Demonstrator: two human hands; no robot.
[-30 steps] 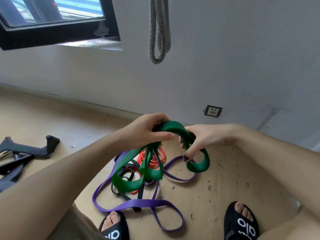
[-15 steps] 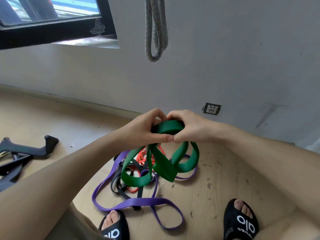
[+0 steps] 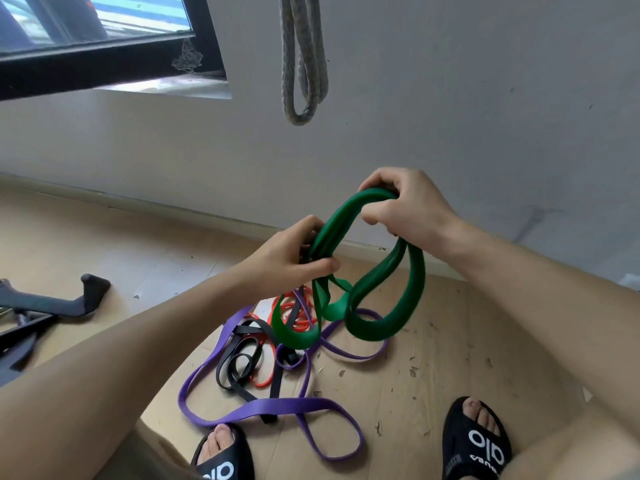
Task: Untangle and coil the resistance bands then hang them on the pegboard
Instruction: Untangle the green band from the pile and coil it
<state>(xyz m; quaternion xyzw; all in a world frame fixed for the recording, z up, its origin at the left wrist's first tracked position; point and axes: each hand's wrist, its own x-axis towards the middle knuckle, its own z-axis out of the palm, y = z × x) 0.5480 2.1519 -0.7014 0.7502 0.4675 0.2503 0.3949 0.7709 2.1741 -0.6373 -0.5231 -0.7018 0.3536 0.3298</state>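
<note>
Near my feet the purple band (image 3: 277, 408) sprawls tangled on the floor (image 3: 433, 375). Above it, my left hand (image 3: 287, 258) and right hand (image 3: 408, 209) pinch the green band (image 3: 388, 306); its low loops could snag the pile or spring loose.

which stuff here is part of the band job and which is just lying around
Part of the job:
- green band, gripped by left hand and right hand
- purple band on the floor
- black band on the floor
- orange band on the floor

Just lying about:
- grey rope hanging on the wall
- black equipment on the floor, left
- slippers on the feet
</note>
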